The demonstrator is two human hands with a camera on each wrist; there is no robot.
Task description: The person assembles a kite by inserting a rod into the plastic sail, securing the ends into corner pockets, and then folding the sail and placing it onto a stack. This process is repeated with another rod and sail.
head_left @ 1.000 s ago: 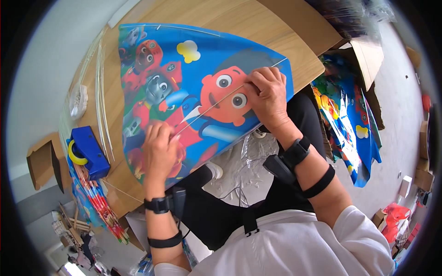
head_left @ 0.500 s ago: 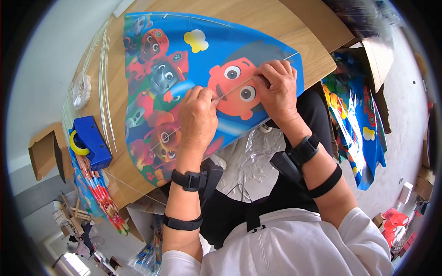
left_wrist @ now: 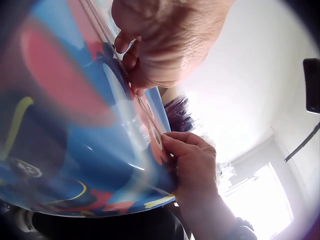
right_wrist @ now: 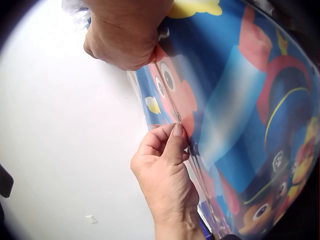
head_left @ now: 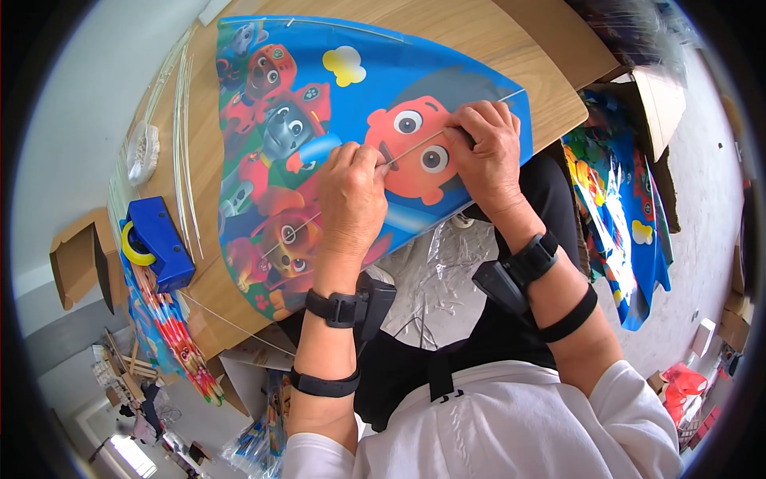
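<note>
A blue kite (head_left: 383, 72) printed with cartoon figures lies on the wooden table, its lower edge overhanging the person's lap. One thin pale rod (head_left: 416, 146) runs diagonally across it, over the big printed face. My left hand (head_left: 351, 191) pinches this rod beside the printed mouth, between thumb and fingertips. Farther up the rod, my right hand (head_left: 488, 152) pinches it near the printed eyes. In the right wrist view the thumb and fingers of the left hand (right_wrist: 167, 170) meet at the rod. The right hand (left_wrist: 192, 165) shows lower in the left wrist view.
Several long thin rods (head_left: 182, 136) lie on the left of the table, near a white oval dish (head_left: 144, 156). A blue tape dispenser (head_left: 169, 255) stands at the left edge. At right, an open cardboard box (head_left: 662, 112) holds more printed kites (head_left: 614, 223).
My left hand has slid up and right along the rod, close to my right hand. The right hand keeps its place near the printed eyes. The whole view has shifted slightly.
</note>
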